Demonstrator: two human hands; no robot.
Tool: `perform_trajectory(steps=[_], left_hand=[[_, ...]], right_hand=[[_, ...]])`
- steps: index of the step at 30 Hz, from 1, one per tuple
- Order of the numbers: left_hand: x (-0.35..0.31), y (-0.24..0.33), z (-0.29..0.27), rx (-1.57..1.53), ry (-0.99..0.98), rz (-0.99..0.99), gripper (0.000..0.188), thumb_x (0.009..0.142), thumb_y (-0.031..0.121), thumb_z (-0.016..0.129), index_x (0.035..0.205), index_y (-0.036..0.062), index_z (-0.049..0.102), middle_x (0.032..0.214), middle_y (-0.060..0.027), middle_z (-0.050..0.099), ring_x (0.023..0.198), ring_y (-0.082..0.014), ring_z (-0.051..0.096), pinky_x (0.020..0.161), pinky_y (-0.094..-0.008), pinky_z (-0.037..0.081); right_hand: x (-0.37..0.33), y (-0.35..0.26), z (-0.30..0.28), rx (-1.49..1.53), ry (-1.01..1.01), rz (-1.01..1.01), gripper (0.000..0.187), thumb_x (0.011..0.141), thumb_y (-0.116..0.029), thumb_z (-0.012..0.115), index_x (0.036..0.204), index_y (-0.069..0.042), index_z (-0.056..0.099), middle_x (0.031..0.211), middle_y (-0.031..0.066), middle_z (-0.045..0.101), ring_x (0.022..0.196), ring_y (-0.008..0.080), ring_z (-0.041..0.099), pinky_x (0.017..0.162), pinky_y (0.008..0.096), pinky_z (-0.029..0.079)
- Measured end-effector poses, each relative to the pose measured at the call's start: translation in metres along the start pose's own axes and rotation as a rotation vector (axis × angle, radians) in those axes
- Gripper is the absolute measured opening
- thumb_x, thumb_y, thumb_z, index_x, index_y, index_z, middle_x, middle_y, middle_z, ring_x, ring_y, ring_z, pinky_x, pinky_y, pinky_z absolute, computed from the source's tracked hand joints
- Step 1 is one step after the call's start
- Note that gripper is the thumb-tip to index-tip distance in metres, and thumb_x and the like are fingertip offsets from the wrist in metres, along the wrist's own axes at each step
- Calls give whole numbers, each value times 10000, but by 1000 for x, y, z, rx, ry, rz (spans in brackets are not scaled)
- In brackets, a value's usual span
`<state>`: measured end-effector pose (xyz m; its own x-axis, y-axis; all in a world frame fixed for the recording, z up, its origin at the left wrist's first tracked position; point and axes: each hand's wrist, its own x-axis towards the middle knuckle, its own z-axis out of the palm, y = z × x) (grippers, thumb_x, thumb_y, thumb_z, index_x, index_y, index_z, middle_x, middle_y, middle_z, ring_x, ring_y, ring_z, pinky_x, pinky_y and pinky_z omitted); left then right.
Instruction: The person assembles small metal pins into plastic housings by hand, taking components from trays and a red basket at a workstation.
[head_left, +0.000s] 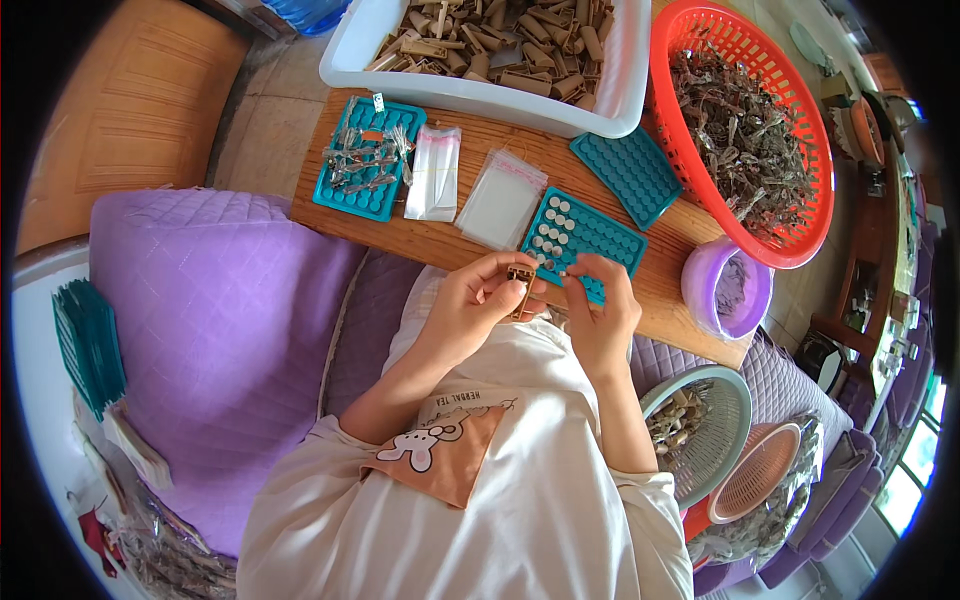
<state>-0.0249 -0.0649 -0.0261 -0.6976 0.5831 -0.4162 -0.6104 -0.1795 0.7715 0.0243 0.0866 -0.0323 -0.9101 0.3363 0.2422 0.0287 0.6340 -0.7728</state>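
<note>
My left hand [478, 302] grips a small brown hollow plastic piece [519, 287] upright between thumb and fingers, just in front of my lap. Close by on the right, my right hand [602, 305] is closed in a pinch; whatever its fingertips hold is too small to make out. Both hands are over the near edge of a teal tray [612, 243] with rows of round cups. White round discs [552, 228] sit in the cups on its left side.
A wooden table [665, 300] carries a white bin [480, 100] of brown pieces, a red basket [818, 200] of wrapped items and a second teal tray [628, 178]. Clear bags [503, 199] and a tray of wrapped pieces [369, 160] lie left; a purple bucket [695, 285] stands right.
</note>
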Motion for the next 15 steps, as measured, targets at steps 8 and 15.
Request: perform_trajectory(steps=[8,15], left_hand=[[-2,-5,5,-99,-98,52,299,842,101,495,1111,-18,443,956,-68,550,843,-129,562,709,-244,505],[-2,-5,-5,-45,51,-105,234,848,98,433,1063,13,469,907,-89,569,759,-155,596,650,-250,502]], right_hand=[[3,-21,0,87,11,-357,227,617,65,627,808,-29,550,782,84,593,751,232,588,631,316,480],[11,0,-1,56,-9,-96,182,680,17,607,855,-25,575,827,96,605,766,238,587,635,315,472]])
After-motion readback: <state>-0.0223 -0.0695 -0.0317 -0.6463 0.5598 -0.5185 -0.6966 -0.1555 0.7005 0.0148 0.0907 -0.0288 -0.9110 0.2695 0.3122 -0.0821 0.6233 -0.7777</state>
